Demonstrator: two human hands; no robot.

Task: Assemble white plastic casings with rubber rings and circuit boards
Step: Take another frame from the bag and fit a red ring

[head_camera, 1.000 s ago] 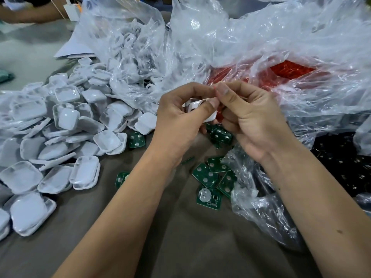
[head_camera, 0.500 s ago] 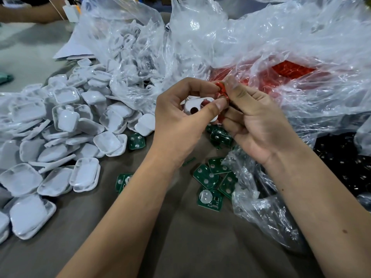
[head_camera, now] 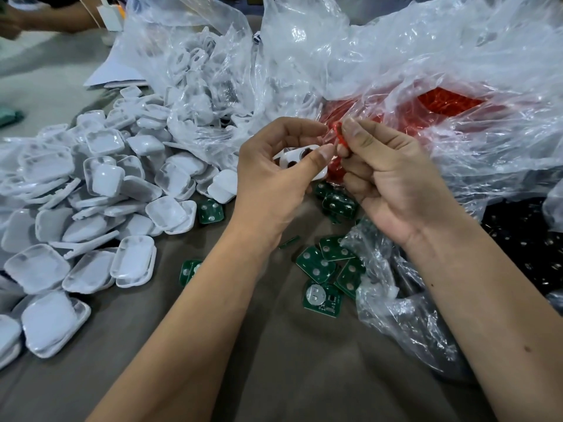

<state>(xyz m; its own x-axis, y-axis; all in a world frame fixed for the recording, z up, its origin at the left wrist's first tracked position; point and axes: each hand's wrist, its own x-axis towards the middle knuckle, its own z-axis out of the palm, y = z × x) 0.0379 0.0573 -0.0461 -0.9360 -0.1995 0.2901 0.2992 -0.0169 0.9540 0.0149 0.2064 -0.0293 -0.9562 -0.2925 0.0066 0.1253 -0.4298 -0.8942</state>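
My left hand (head_camera: 274, 181) grips a white plastic casing (head_camera: 300, 158) with round holes, thumb across its front edge. Just to its right, my right hand (head_camera: 387, 181) pinches a small red rubber ring (head_camera: 338, 133) between thumb and forefinger, held slightly above the casing's top right corner. Several green circuit boards (head_camera: 316, 264) lie loose on the brown cloth below both hands. Behind the ring, a clear bag holds a mass of red rubber rings (head_camera: 447, 100).
A big heap of white casings (head_camera: 100, 214) covers the left side of the cloth. A clear bag of more white casing parts (head_camera: 198, 83) stands behind it. Crumpled plastic (head_camera: 396, 324) and a dark bag (head_camera: 524, 239) lie at the right. Another person's arm (head_camera: 61, 16) is far left.
My right hand has drawn back from the casing and lifted a red ring clear of it. The casing's holed face, covered a second ago, now shows in my left hand.
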